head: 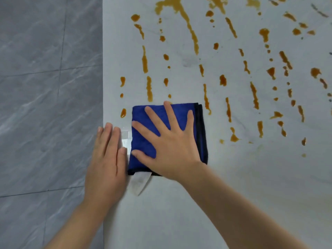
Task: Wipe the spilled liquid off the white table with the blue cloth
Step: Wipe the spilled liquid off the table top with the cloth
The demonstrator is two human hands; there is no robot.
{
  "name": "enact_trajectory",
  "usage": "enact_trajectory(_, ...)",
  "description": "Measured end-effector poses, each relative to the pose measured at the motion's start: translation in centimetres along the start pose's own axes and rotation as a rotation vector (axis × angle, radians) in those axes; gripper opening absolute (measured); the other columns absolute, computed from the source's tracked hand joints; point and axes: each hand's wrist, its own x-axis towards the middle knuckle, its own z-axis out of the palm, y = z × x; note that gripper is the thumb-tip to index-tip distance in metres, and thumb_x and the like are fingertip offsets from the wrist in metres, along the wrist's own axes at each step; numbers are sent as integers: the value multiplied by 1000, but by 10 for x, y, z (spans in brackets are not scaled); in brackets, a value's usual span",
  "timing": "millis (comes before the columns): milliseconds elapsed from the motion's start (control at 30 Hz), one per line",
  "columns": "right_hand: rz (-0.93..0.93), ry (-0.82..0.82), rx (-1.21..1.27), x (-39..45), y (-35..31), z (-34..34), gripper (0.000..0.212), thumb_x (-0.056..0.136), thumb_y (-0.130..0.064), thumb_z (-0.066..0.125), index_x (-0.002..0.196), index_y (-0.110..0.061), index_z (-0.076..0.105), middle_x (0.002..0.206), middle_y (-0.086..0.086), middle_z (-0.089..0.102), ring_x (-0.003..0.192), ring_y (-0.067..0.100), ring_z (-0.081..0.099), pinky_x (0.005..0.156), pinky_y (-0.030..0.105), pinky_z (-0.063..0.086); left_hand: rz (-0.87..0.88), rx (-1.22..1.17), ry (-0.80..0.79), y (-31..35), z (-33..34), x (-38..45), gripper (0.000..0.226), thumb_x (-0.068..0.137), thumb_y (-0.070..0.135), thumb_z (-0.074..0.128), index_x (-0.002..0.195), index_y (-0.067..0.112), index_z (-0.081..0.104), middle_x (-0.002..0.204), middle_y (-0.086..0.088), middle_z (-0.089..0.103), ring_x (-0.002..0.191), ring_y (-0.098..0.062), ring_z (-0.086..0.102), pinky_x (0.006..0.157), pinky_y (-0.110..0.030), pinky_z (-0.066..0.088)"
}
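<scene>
Peeking from under blue cloth (pixel 143 141): white tag (pixel 139 184)

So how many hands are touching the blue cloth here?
1. The right hand presses flat on the blue cloth; the left hand rests on the white table edge beside it.

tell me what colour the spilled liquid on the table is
Amber-brown spilled liquid, head view.
</scene>
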Motion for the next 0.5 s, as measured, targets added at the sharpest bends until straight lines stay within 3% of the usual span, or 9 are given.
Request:
enact_trajectory(100,148,4,-30,14,32,-7,68,79,-72,6,142,-46,9,158,-7,1,143,32,-11,102,69,-7,-2,8,-19,2,-2,-1,54,93,30,26,143,9,24,148,11,8,139,1,0,107,-2,-4)
enact_trajectory(267,419,-4,-60,-28,86,-11,67,80,-75,0,141,-48,-4,157,-10,-5,143,28,-14,105,70,2,-11,-13,-16,5,-3,-1,52,93,25,28,142,6,27,149,6,12,143,-13,6,110,-7,-3)
enact_trajectory(333,479,-23,-60,-52,83,-11,69,81,-73,3,144,-44,-1,158,-6,-3,142,31,-13,103,71,5,-2,-17,-10,5,-3,-1,52,92,23,29,141,4,28,149,3,14,143,-16,9,111,-8,-1)
enact_trajectory(500,220,-89,-46,-66,42,-8,66,85,-66,21,142,-33,31,152,5,28,139,45,17,96,76,17,-13,-13,-14,5,-3,0,54,92,30,25,142,14,19,150,12,9,140,4,-3,106,0,-3)
